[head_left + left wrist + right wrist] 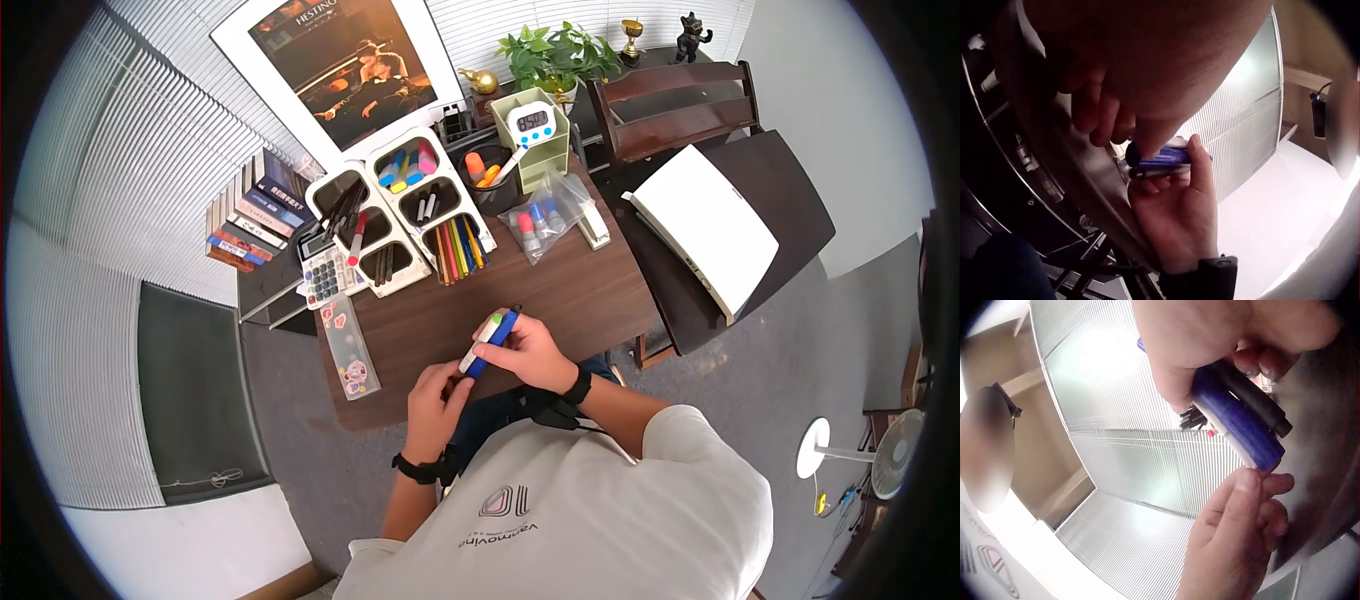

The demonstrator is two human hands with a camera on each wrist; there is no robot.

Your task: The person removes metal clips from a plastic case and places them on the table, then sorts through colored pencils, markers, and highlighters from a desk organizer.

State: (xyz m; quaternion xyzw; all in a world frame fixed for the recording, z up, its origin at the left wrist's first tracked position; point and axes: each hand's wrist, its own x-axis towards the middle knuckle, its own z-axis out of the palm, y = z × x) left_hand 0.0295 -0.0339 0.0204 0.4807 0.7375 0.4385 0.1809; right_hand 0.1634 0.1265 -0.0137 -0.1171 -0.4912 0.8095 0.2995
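Note:
Several thick markers lie side by side in my right hand [535, 358], which grips them above the desk's front edge. One is a blue marker [478, 364]; beside it is a white marker [482, 341] with a green end. A black marker [1254, 403] shows along the blue one in the right wrist view. My left hand [432, 405] meets their lower ends, its thumb and forefinger pinching there. In the left wrist view, that thumb overlaps the end of the blue marker [1163, 157], while the right hand [1175, 215] holds from the other side.
Beyond the hands, a white compartment organizer [408, 282] on the desk [600, 300] holds pens and pencils. A clear pencil case [348, 345] and a calculator [328, 278] are left; a plastic bag of bottles [545, 215] and a stapler [593, 226] are right.

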